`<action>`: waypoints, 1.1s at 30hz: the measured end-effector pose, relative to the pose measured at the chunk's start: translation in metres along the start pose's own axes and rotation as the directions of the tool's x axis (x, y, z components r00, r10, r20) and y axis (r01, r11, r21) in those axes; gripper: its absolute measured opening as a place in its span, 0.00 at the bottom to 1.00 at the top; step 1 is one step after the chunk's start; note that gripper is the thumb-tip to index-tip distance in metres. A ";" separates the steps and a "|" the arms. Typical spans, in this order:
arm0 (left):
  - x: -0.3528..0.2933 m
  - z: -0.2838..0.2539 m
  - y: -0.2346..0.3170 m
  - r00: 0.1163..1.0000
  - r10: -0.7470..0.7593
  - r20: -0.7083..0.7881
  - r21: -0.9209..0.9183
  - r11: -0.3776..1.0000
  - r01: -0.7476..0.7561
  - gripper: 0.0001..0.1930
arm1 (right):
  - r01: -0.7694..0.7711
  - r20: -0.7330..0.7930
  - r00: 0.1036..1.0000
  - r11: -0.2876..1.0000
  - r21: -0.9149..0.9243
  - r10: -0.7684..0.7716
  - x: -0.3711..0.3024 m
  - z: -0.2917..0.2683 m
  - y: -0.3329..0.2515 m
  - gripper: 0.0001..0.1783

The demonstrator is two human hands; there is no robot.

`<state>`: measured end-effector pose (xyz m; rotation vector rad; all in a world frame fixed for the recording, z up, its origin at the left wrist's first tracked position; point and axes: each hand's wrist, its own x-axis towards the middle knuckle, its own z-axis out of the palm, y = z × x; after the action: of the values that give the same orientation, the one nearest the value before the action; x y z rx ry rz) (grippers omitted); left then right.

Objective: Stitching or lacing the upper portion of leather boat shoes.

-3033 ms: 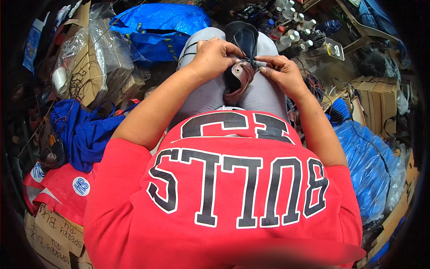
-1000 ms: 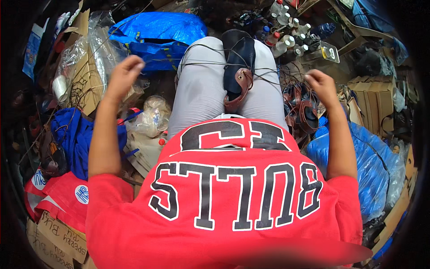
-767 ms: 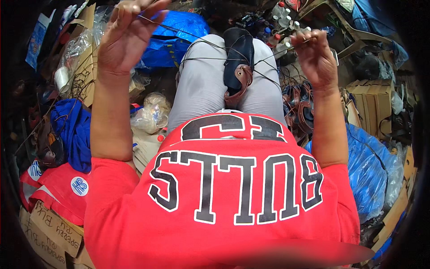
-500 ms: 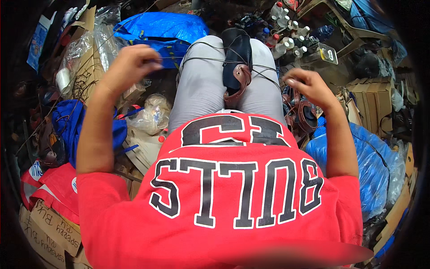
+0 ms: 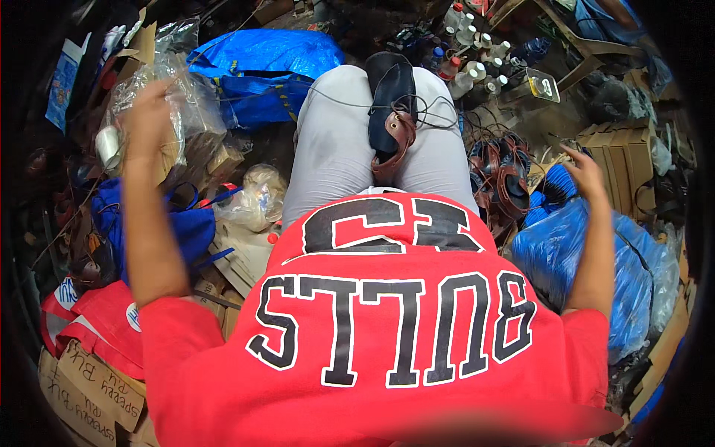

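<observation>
A shoe with a dark sole and a brown leather part is clamped upright between my knees. Dark cord runs from it, lying in loose loops over my right thigh and crossing my left thigh toward the left. My left hand is raised far out to the left, beside clear plastic wrap; motion smears its fingers, so its grip does not show. Out on the right, my right hand hangs above a blue plastic-wrapped bundle, index finger stretched and apart from the thumb. I see nothing certain in it.
Several brown leather shoes lie right of my thigh. Capped bottles cluster at the far right. A blue bag sits beyond my left knee. Cardboard stands at right, and blue cloth lies at left.
Both hands have moved outward, the left one farther left and up, the right one to the right and lower. The cord on the right thigh has gone from stretched lines to slack loops.
</observation>
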<state>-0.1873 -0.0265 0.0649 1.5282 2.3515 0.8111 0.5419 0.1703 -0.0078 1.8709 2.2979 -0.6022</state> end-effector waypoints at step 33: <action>-0.017 0.176 0.168 0.655 0.746 0.120 -0.221 0.663 -0.715 0.20 | -0.090 0.001 0.989 0.589 0.803 0.149 0.005 0.071 -0.035 0.17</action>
<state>0.0312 0.0671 0.0117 2.3903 1.4207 0.8957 0.4961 0.1428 -0.0660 2.3606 2.0375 -1.8361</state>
